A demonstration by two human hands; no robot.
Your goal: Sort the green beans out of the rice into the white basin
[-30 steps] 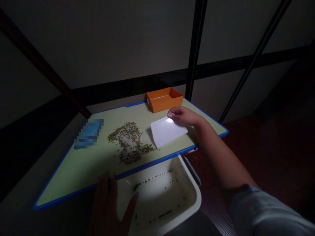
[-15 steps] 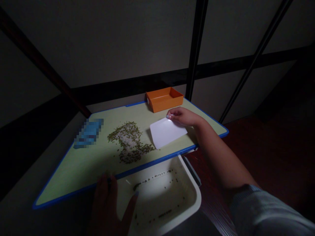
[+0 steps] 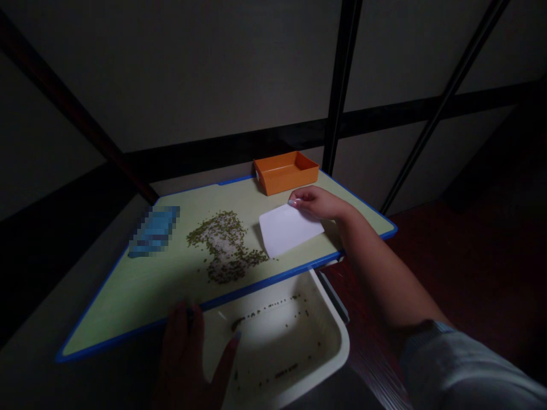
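Plainly, the right hand (image 3: 318, 203) pinches the white card (image 3: 290, 232) by its far edge, thumb and fingers closed on it; the card leans over the right half of the table (image 3: 141, 296), its near left corner just beside the grains (image 3: 224, 245); these lie scattered around the middle, green ones mixed with pale ones; the left hand (image 3: 186, 359) is at the near edge, in shadow, thumb spread wide from the fingers above the left side of the tub (image 3: 343, 341); whether it presses on the table's rim I cannot tell; the tub sits below the near edge, dark bits (image 3: 286, 372) strewn inside; an orange tray (image 3: 286, 183) stands at the far right; a blue thing (image 3: 156, 230), blurred, lies at the left.
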